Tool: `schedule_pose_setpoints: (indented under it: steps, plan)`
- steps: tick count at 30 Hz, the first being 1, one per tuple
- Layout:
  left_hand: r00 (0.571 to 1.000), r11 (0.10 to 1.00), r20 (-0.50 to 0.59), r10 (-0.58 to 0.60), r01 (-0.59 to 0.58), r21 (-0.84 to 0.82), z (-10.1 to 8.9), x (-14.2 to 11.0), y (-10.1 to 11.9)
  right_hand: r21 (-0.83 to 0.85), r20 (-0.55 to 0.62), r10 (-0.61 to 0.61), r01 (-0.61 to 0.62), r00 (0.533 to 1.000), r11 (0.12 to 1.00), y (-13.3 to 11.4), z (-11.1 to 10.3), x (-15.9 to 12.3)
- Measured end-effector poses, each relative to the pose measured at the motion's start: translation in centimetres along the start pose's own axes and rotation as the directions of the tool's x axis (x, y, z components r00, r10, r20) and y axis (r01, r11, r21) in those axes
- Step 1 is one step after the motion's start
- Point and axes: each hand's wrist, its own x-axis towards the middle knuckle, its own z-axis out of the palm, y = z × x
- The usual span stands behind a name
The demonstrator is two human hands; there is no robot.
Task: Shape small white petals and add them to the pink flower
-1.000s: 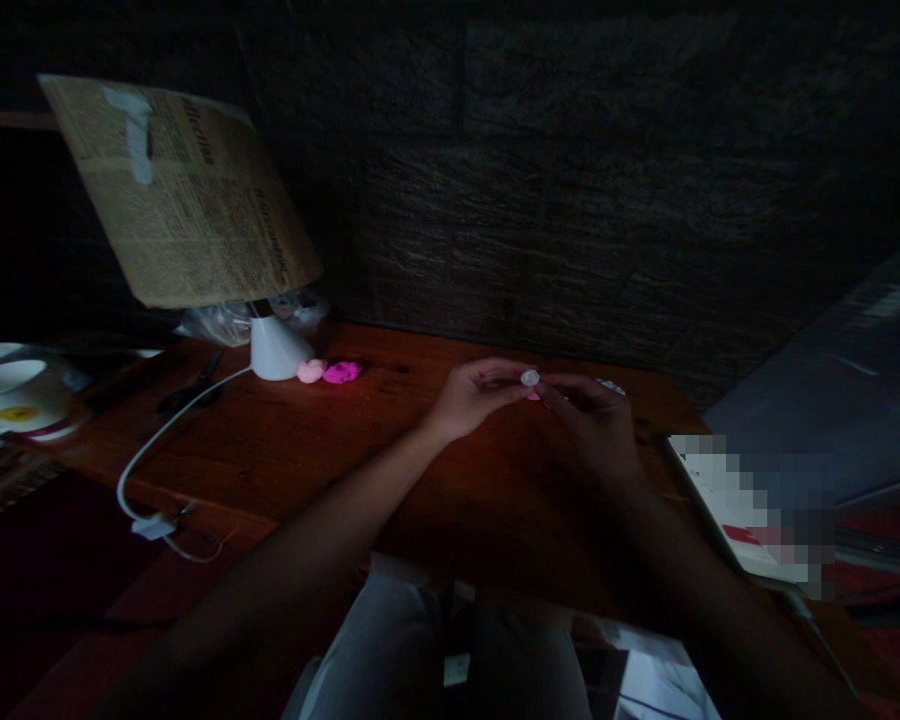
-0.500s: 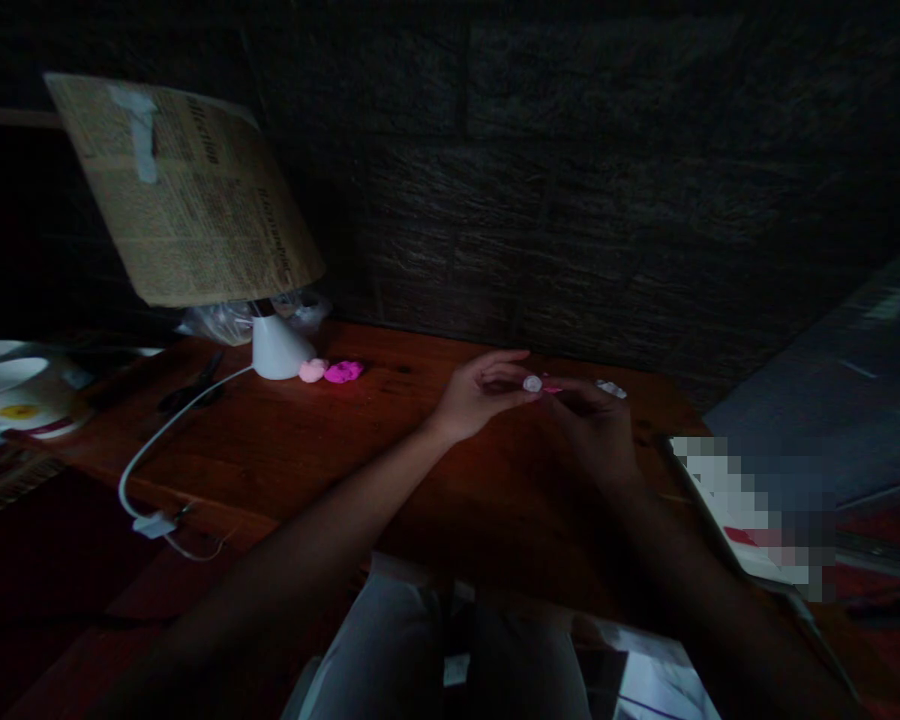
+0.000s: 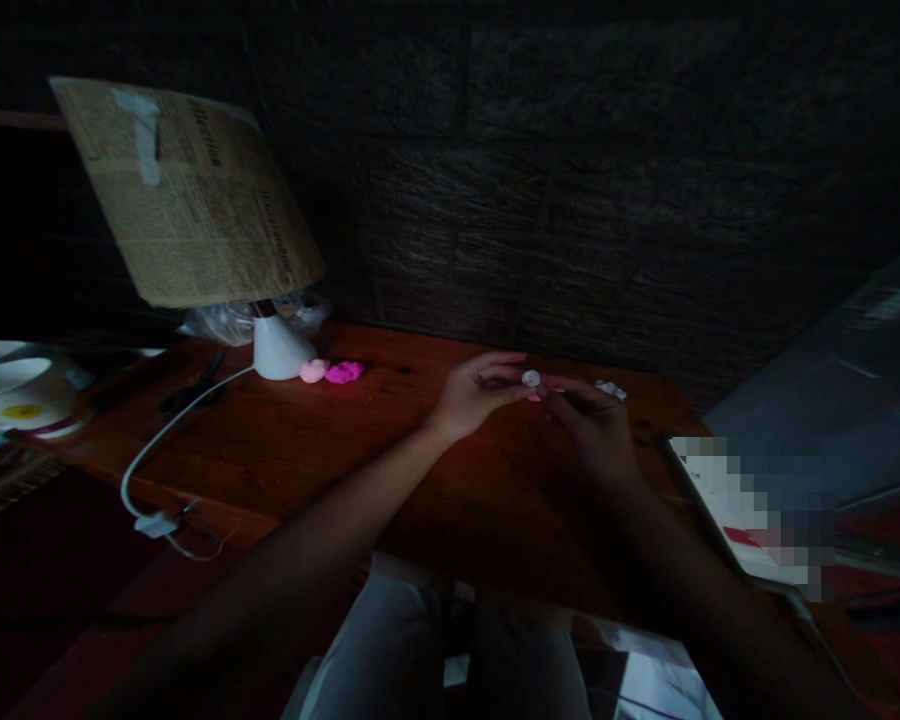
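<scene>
Above the wooden table, my left hand (image 3: 474,397) pinches a small whitish round piece (image 3: 531,378) between thumb and fingers; its other fingers reach forward. My right hand (image 3: 600,425) meets it from the right, thumb and index finger closed on a small bit of pink modelling clay (image 3: 535,397) that touches or lies just under the whitish piece. Exactly where the two pieces join is too small and dark to tell. Beyond my right fingers lies a crumpled clear-white scrap (image 3: 611,389).
A pale pink lump (image 3: 314,371) and a bright magenta lump (image 3: 344,372) sit by the white lamp base (image 3: 279,350). Dark scissors (image 3: 195,388) lie left of it, near the cable (image 3: 161,424). A white cup-like container (image 3: 15,395) stands far left, a pixelated white-edged object (image 3: 727,510) at right.
My hands stay in nearly the same place. My fingers shift slightly around the pieces, and more pink shows below the whitish piece.
</scene>
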Motion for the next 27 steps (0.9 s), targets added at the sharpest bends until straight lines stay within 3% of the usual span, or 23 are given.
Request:
schedule_pose_setpoints:
  steps: [3,8,13,27]
  plan:
    - [1.0,0.999,-0.03,0.009,-0.008,0.038,-0.1,0.1,0.0,-0.018,0.027,-0.031,0.031,0.999,0.999,0.0,0.2,-0.2]
    - [0.991,0.993,-0.108,0.084,-0.074,0.093,-0.3,0.2,-0.3,-0.11,0.095,-0.203,0.213,0.975,0.971,0.4,0.7,-0.4]
    - [0.978,0.986,-0.176,0.113,-0.088,0.141,0.1,0.0,-0.3,-0.188,0.06,-0.309,0.314,0.949,0.931,1.0,0.7,-0.4]
    - [0.962,0.969,-0.213,0.169,-0.124,0.213,0.0,0.1,-0.4,-0.294,0.126,-0.331,0.354,0.935,0.888,1.3,0.2,-0.3]
